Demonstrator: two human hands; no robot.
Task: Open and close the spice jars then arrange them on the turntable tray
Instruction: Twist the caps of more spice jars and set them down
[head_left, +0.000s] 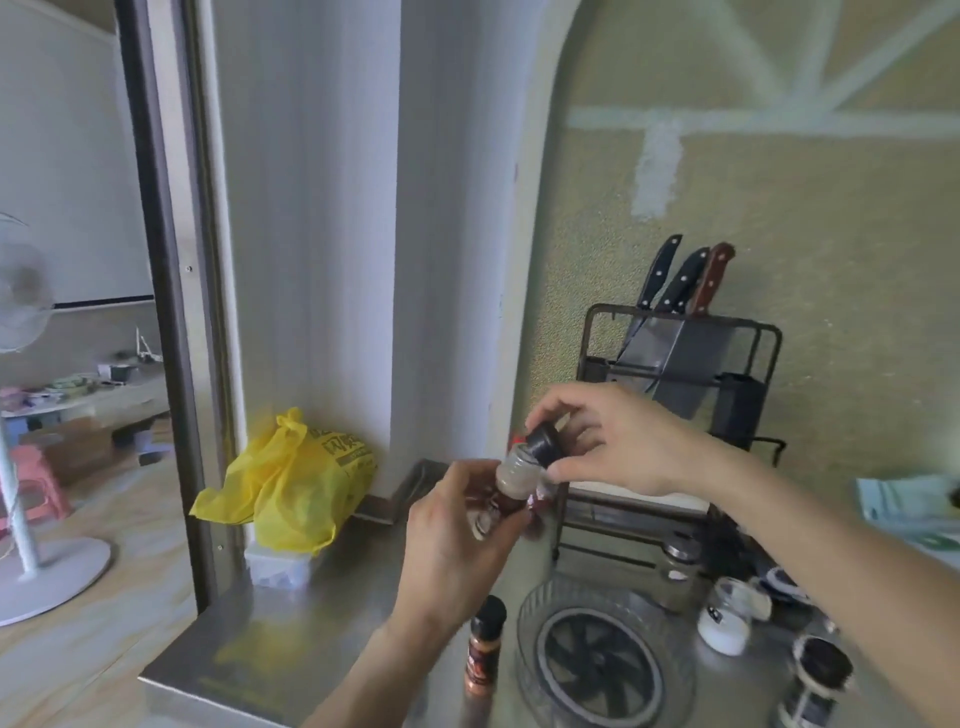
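My left hand (457, 540) grips a small clear spice jar (511, 475) held tilted above the counter. My right hand (618, 441) pinches the jar's black lid (543, 444), which sits at the jar's mouth; whether it is fully seated I cannot tell. Below stands the clear round turntable tray (524, 618) with a dark spoked centre and nothing on it. A tall bottle with a black cap (485, 644) stands just left of the tray. A white jar (727, 618) and a dark-filled jar (818, 680) stand to the tray's right.
A knife rack (680, 374) with several knives stands against the back wall. A yellow plastic bag (291, 483) lies on a white box at the counter's left end. The steel counter's front edge (208, 696) runs lower left. A folded cloth (909, 509) lies at the right.
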